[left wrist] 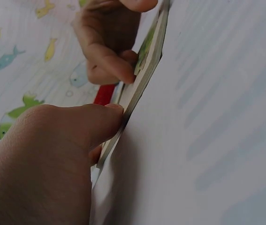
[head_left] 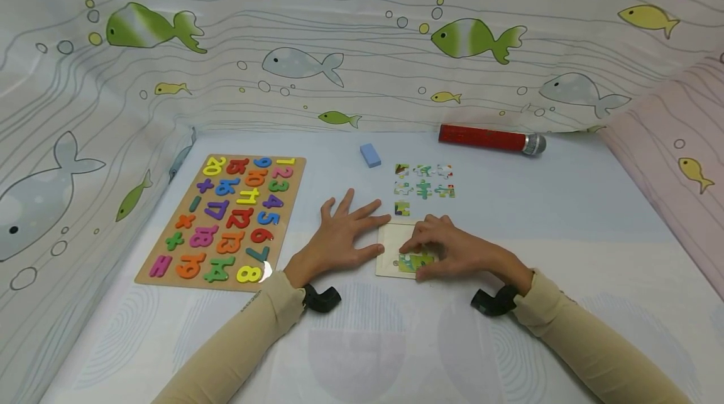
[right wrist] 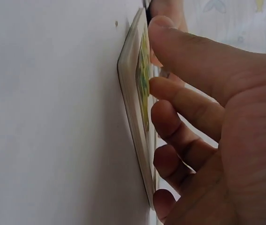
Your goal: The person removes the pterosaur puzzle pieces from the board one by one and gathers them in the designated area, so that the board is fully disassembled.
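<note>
A small pale wooden puzzle tray (head_left: 392,244) lies on the table between the hands. Joined green and yellow puzzle pieces (head_left: 410,263) sit in its near part, partly covered by fingers. My left hand (head_left: 339,237) spreads its fingers at the tray's left side; in the left wrist view its thumb (left wrist: 105,123) rests against the tray's edge. Over the tray's right half, my right hand (head_left: 460,250) has its thumb and bent index finger apart, their tips at the pieces. The right wrist view shows the pieces (right wrist: 143,79) in the tray beside those fingertips, with none visibly lifted.
Several loose puzzle pieces (head_left: 423,188) lie in rows just beyond the tray. Left stands a number board (head_left: 195,239) with colourful numerals. A blue eraser-like block (head_left: 370,155) and a red microphone (head_left: 489,139) lie towards the back, before a fish-printed curtain (head_left: 384,65).
</note>
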Motion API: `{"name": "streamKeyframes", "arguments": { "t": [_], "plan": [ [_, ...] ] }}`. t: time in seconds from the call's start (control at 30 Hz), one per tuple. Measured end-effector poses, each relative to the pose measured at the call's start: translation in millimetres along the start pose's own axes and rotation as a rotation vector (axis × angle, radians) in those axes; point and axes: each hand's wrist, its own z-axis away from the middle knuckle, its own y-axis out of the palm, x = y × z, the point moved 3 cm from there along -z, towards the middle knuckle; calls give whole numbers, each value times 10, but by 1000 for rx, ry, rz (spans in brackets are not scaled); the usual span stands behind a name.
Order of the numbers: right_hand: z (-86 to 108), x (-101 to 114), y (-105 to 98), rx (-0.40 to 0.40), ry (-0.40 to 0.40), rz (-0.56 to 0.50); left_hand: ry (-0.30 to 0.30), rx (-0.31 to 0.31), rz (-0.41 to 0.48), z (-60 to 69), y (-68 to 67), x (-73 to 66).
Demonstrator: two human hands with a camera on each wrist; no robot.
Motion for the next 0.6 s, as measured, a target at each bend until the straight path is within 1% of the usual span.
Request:
{"name": "streamKeyframes", "arguments": {
  "t": [0.13,0.23,0.4,0.6],
  "plan": [
    [-5,29,9,-15,9,21,1,2,-3,0,-1,-3],
    [-5,45,9,-26,18,16,1,3,-5,-2,2,0],
    [-5,47,10,-24,15,-4,1,2,-4,-3,4,0],
    [17,23,-8,-3,-13,-52,0,0,-1,-3,0,0]
  ]
}}
